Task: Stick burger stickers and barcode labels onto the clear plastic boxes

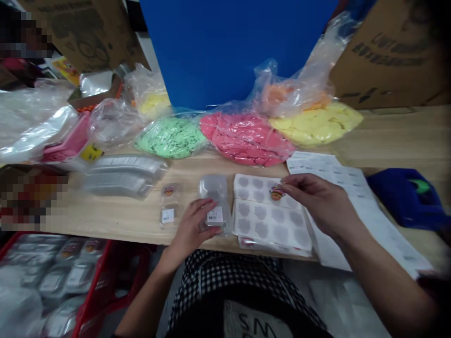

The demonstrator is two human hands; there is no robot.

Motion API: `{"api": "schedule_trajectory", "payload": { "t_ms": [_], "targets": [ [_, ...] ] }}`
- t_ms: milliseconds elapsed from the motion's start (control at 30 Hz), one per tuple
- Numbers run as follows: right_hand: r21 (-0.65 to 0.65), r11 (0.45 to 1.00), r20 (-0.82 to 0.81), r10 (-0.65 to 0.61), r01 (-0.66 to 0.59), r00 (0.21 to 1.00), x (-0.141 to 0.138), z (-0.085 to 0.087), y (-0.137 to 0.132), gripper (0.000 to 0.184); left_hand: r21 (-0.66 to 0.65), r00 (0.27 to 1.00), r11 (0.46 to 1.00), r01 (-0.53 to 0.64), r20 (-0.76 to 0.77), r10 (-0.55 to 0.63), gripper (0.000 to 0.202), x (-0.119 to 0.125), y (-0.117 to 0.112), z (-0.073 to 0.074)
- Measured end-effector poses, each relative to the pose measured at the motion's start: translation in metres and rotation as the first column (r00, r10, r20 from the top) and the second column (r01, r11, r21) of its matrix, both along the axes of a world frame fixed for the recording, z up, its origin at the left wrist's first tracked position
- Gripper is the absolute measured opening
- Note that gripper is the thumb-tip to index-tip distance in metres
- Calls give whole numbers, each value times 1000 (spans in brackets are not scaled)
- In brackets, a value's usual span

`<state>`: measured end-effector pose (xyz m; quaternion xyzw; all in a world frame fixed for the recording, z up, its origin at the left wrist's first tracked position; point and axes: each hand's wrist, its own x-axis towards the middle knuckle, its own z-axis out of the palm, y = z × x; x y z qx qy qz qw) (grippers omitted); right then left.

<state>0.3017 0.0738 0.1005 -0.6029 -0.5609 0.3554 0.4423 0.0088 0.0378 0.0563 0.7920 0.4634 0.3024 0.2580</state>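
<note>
On a wooden table (pixel 123 218) before a blue board (pixel 236 51) and filled bags (pixel 246 141), the left hand (pixel 190 230) grips a clear box (pixel 213 187) while the right hand (pixel 324 202) pinches a sticker (pixel 276 192) over white sheets (pixel 269 223).

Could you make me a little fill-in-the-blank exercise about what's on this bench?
1. The right hand holds a small, colourful ____.
2. A clear container is touched by the person's ____ hand.
3. Directly left of the pink bag lies a ____ bag.
4. The tall board behind them is ____.

Missing words: sticker; left; green; blue.
</note>
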Motion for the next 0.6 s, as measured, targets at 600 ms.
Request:
{"api": "schedule_trajectory", "payload": {
  "t_ms": [600],
  "targets": [
    [-185,874,-216,411,-450,886,-120,-16,95,12,25,999,999,36,19,-36,61,-2,4,-8]
  ]
}}
